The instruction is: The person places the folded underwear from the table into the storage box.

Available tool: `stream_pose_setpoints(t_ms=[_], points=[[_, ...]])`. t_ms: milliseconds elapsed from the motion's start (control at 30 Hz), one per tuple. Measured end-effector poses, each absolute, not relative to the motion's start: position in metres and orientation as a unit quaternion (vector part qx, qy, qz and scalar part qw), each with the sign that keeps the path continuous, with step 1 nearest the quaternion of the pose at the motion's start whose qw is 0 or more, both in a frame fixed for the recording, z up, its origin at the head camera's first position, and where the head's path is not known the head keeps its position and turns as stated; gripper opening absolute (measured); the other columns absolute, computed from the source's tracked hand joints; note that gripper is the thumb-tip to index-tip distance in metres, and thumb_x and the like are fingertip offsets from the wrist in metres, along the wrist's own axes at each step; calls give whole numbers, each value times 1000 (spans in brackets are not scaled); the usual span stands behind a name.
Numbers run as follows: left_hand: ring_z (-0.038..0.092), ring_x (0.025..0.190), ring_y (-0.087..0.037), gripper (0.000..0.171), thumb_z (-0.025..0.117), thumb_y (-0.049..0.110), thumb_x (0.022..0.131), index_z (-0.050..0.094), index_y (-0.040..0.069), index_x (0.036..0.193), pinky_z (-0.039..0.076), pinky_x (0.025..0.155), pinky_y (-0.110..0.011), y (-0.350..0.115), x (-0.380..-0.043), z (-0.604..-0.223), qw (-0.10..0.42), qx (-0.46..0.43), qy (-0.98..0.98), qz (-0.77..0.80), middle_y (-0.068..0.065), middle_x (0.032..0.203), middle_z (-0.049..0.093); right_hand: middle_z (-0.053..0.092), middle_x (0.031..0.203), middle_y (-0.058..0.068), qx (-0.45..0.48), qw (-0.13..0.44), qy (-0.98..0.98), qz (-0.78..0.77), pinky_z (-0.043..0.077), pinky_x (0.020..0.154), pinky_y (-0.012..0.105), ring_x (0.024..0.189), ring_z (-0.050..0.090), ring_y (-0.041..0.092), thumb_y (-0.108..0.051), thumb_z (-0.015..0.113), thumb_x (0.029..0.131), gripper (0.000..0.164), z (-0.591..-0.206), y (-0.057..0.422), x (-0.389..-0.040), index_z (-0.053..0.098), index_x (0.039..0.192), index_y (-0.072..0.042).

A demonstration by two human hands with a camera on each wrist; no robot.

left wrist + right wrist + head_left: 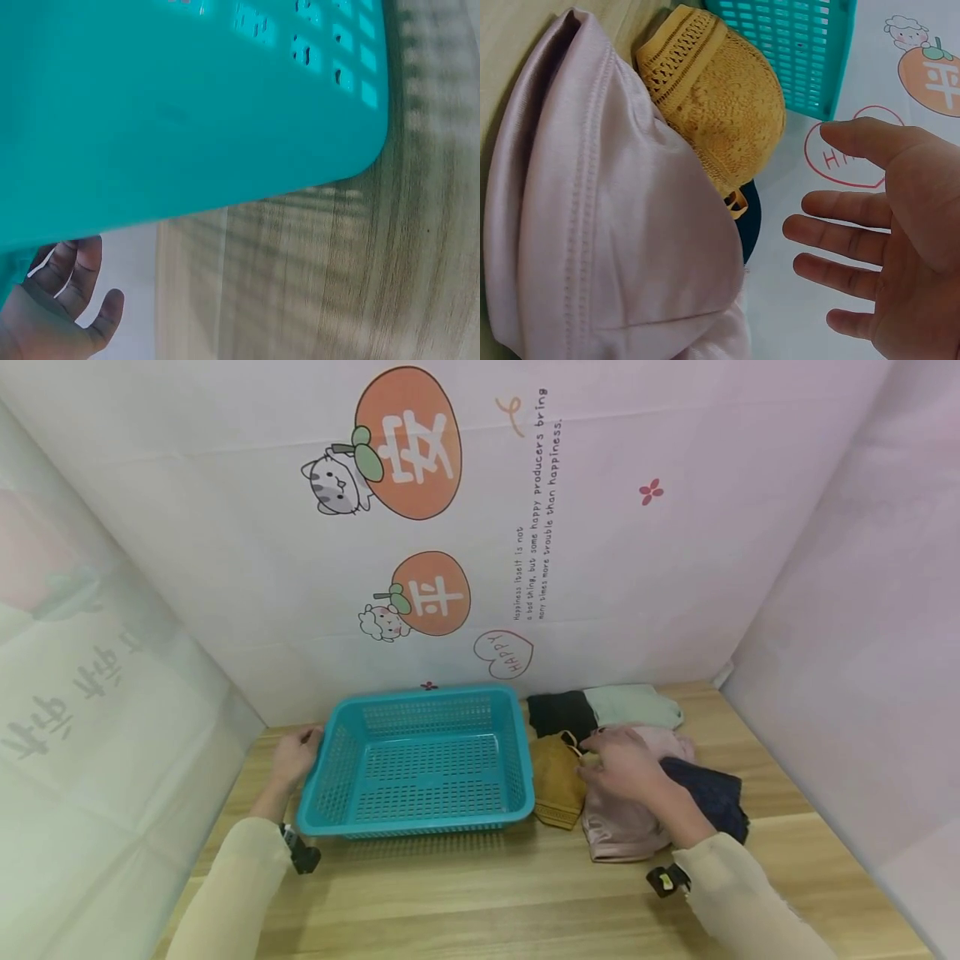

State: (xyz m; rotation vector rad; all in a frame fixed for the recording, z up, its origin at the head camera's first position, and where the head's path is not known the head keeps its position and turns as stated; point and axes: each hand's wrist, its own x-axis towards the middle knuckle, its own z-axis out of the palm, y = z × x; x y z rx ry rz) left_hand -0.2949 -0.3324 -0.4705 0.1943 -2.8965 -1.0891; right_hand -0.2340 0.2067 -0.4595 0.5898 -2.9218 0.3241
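A teal plastic basket (pixel 435 777) with perforated walls stands on the table. At its left side is my left hand (pixel 296 755), its relaxed fingers close to the rim; in the left wrist view the hand (pixel 56 304) is partly hidden behind the basket wall, thumb apart from the fingers. My right hand (pixel 622 766) hovers over the clothes to the right, holding nothing. In the right wrist view its fingers (pixel 840 236) are spread. Below it lie a mustard lace bra (pixel 720 105) with a thin strap and a pale pink satin bra (pixel 630 225).
Behind these lie a folded black garment (pixel 561 713) and a mint-green garment (pixel 637 705). A navy garment (pixel 708 797) lies at the right of the pile. The wooden table (pixel 450 902) meets a printed white cloth wall (pixel 637 585) at the back.
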Motion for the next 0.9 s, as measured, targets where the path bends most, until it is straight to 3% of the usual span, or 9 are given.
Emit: stream_pose_setpoints(t_ms=[233,467,633,900], points=[[49,133,-46,53,29,35,110,50,-1,143,42,107,-61,-330,-296,-472,11,77,-929,-362,-28,143,52,74,114,13,200,77,-971,105,44,102,60,109,66,36,-36,72,89,45,-470,206,-238,70,119,-2],[48,134,-46,53,29,35,110,50,0,143,41,107,-60,-330,-297,-474,6,84,-923,-374,-28,144,51,75,104,15,216,68,-967,118,58,81,46,89,71,29,-33,73,89,45,-472,204,-239,69,119,2],[48,134,-45,53,29,36,110,49,0,143,43,105,-59,-329,-297,-474,4,84,-915,-395,-27,145,50,75,95,11,215,65,-967,120,56,70,39,76,67,19,-32,74,88,43,-480,203,-241,69,115,0],[44,137,-45,58,25,42,109,46,2,147,41,108,-60,-329,-296,-474,-9,83,-911,-403,-27,149,47,72,94,7,201,45,-971,121,55,73,39,75,62,15,-40,75,87,49,-489,201,-245,69,117,-2]])
